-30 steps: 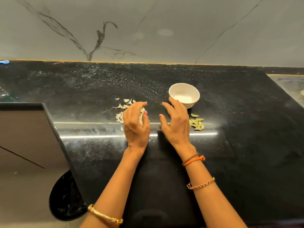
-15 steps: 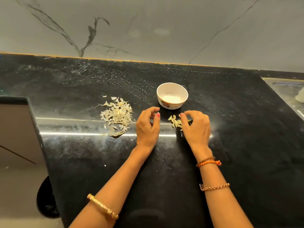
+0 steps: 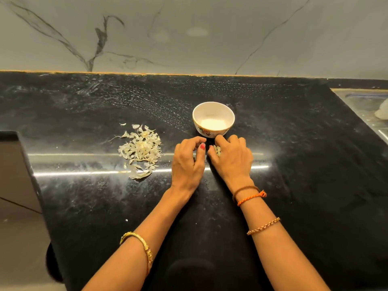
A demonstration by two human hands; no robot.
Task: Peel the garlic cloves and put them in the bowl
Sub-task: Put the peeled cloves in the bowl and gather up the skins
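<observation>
1. Peels: a loose heap of dry, papery skins lies on the black counter, at 9 o'clock from the hands and well apart from them. They would scatter at a touch.
2. Left hand: knuckles up, fingers curled down toward the counter, thumb tucked near the fingertips. It appears to pinch or gather something small, but whether it holds anything cannot be told; the fingers hide it.
3. Cloves: a small pale cluster shows between the 2 hands, mostly under the right fingers, at 6 o'clock from the bowl and just beside its base. Their count cannot be read.
4. Right hand: fingers curled over the cloves, thumb closing in from the left. It reads as clamped around the cluster, though the contact itself is hidden.
5. Bowl: small, white, patterned near the foot, upright at 12 o'clock from the hands. Something pale lies at its bottom; what it is cannot be confirmed.
6. Handling judgement: peeled cloves are light, firm and probably slick, liable to roll or squirt from a tight pinch. Best taken as a cupped scoop, or singly across the broad middle. The bowl is light enough to slide if knocked.
</observation>
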